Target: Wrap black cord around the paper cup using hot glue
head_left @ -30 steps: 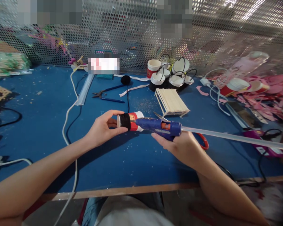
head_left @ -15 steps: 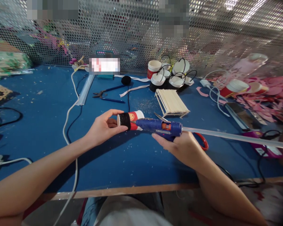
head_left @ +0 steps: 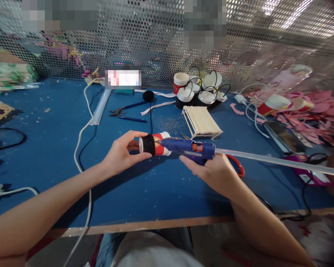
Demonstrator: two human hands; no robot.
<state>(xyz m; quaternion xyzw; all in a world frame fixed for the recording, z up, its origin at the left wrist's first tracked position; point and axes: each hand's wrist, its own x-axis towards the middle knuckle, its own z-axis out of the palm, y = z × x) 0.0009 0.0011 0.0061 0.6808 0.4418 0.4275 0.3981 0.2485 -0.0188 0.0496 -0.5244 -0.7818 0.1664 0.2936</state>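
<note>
My left hand (head_left: 125, 150) grips a red and white paper cup (head_left: 163, 144) lying on its side, thumb and fingers around one end. Black cord (head_left: 148, 145) is wound in a band over that end. From the band a strand runs back to a black ball of cord (head_left: 148, 96). My right hand (head_left: 211, 172) is closed around the handle of a blue hot glue gun (head_left: 189, 148). The gun's nozzle points left, at the cup beside the edge of the cord band. A long clear glue stick (head_left: 267, 160) sticks out of the gun's back.
Pliers (head_left: 130, 111) and white strips lie behind the cup. Several cord-handled cups (head_left: 185, 95) stand at the back, near a small wooden stick rack (head_left: 202, 121). Red-handled scissors (head_left: 239, 167) lie by my right hand. A white cable (head_left: 79, 148) crosses the blue table (head_left: 122, 200).
The glue gun's nozzle has shifted slightly up and left across the cup, along the cord's edge. The cup has turned slightly in my left hand. Both grips hold.
</note>
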